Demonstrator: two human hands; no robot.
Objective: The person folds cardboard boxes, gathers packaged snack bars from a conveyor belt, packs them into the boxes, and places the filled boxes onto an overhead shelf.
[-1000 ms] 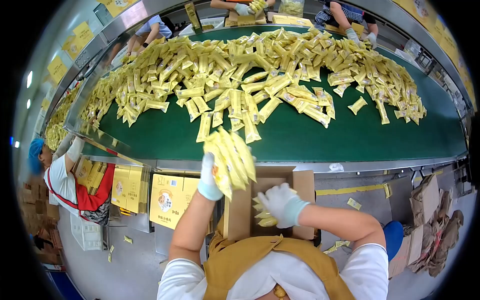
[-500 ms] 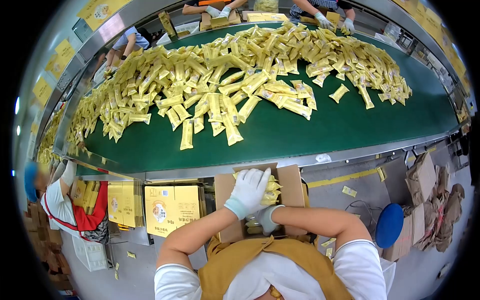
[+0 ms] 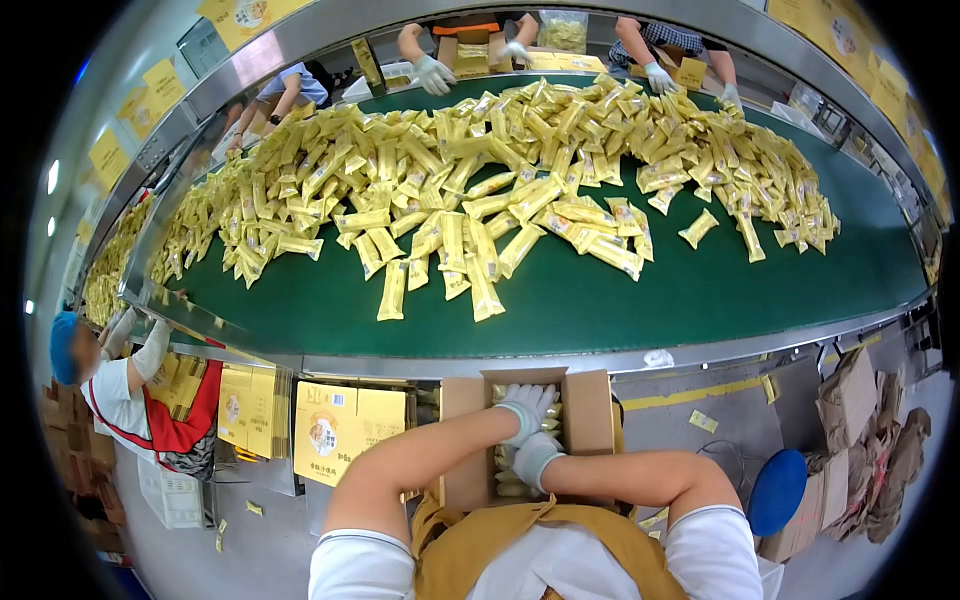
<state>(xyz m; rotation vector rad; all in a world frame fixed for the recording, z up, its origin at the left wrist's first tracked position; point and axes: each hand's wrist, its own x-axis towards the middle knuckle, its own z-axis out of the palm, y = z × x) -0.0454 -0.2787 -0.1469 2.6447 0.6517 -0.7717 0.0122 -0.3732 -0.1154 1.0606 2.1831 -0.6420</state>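
An open cardboard box sits in front of me, its flaps folded outward, with wrapped snack packets inside. My left hand, in a white glove, lies over packets at the far side of the box, fingers stretched out. Closer to me, my gloved right hand is down inside the box, against the packets and just below the left hand. How its fingers are bent is partly hidden. Beyond the box, a large heap of yellow snack packets covers much of the green conveyor belt.
Flattened yellow cartons stand left of the box. A blue round stool and brown cardboard are at the right. A co-worker in a blue cap works at the left; other co-workers' gloved hands are across the belt.
My left hand has gone from above the packets down into the box, flattening over them. My right hand has shifted forward inside. The view has tilted; co-workers' hands across the belt have moved.
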